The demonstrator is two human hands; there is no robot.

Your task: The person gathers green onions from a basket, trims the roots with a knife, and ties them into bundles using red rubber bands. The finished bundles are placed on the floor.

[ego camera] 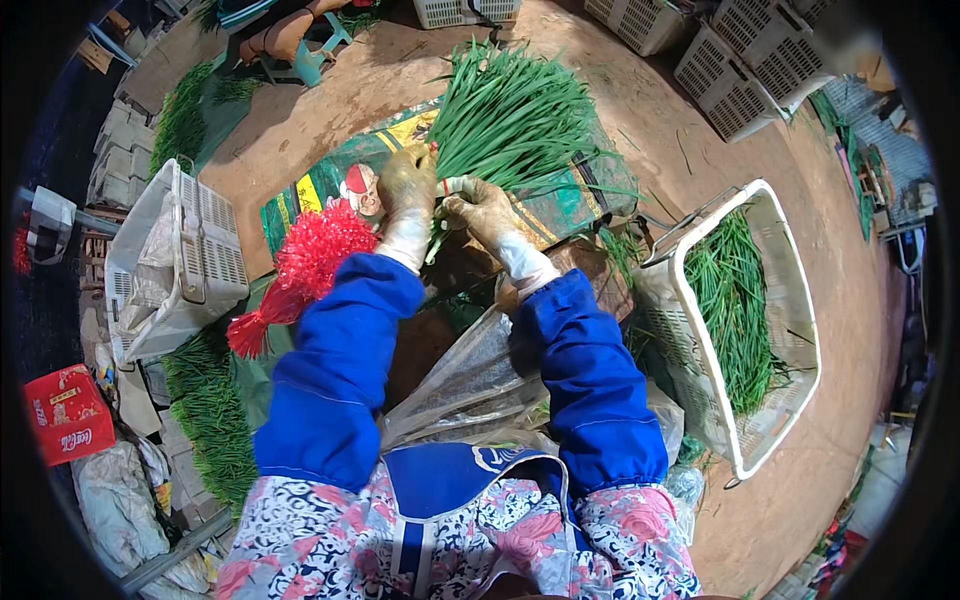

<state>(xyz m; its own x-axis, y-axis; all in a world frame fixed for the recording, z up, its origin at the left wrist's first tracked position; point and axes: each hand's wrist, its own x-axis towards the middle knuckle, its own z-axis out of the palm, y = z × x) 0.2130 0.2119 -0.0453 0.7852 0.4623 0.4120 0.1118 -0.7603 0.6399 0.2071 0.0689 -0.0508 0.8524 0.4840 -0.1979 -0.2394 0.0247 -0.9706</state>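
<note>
A large bunch of long green leafy stalks, seemingly garlic chives [514,120], lies across a green printed sack [570,206]. My left hand [407,184], in a soiled glove, grips the stem end of the bunch from the left. At the right of the stems, my gloved right hand [480,210] has thumb and fingers closed around a red and white band at the stems. Pale stem ends stick out below, between the hands. A bundle of shiny red ties [322,247] lies beside my left wrist. The palms are hidden.
On the right stands a white plastic crate [682,277] with more green stalks [727,307]. Another white crate [214,244] is at left, near rows of greens [210,420]. Stacked crates [739,82] stand at upper right, a small stool [307,64] at upper left. Clear plastic sheeting [465,382] hangs below my hands.
</note>
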